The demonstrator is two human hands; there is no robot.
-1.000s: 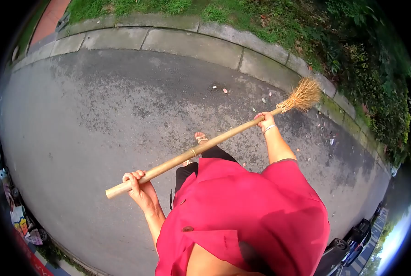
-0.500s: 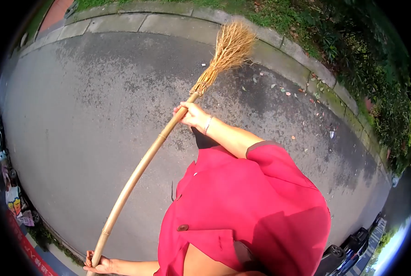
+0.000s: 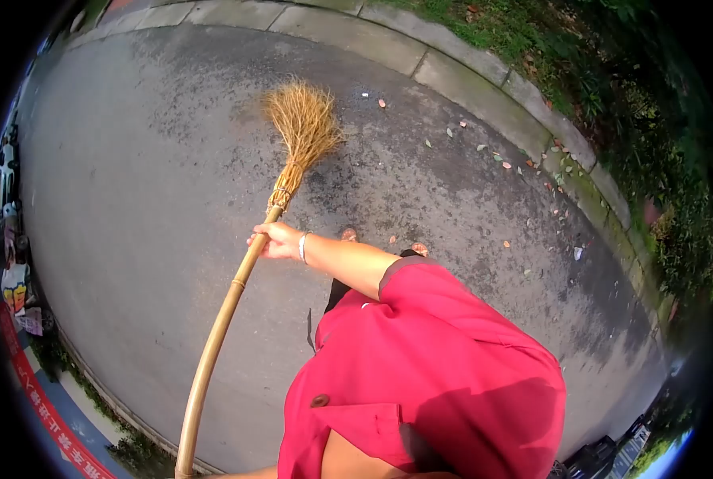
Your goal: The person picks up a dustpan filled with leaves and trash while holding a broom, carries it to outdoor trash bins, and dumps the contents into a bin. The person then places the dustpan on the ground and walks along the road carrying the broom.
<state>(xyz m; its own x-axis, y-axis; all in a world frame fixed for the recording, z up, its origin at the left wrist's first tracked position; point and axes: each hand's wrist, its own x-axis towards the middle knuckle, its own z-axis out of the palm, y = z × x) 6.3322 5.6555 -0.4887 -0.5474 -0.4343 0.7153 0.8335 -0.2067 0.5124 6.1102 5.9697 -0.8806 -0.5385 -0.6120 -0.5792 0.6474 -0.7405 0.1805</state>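
Observation:
A broom (image 3: 227, 315) with a long bamboo handle slants up from the lower left edge. Its straw head (image 3: 302, 128) fans out over the dark asphalt. My right hand (image 3: 276, 241), with a light band at the wrist, is closed round the handle just below the bound straw. My left forearm (image 3: 244, 475) runs along the bottom edge to the handle's upper end, where the left hand is mostly cut off by the frame. To the right of the straw lie a small white scrap (image 3: 365, 95) and a pinkish leaf (image 3: 382, 104).
Scattered leaves (image 3: 506, 164) lie along the stone kerb (image 3: 468, 84), with grass and bushes (image 3: 604, 88) behind it. A white scrap (image 3: 577, 253) lies farther right. My feet (image 3: 348, 234) show beyond the red shirt (image 3: 444, 367). Parked vehicles (image 3: 9, 168) and a red banner (image 3: 41, 403) line the left.
The straw head has swept left and toward me, away from the kerb. My right hand has moved left and nearer with the handle. My left hand has dropped to the bottom edge.

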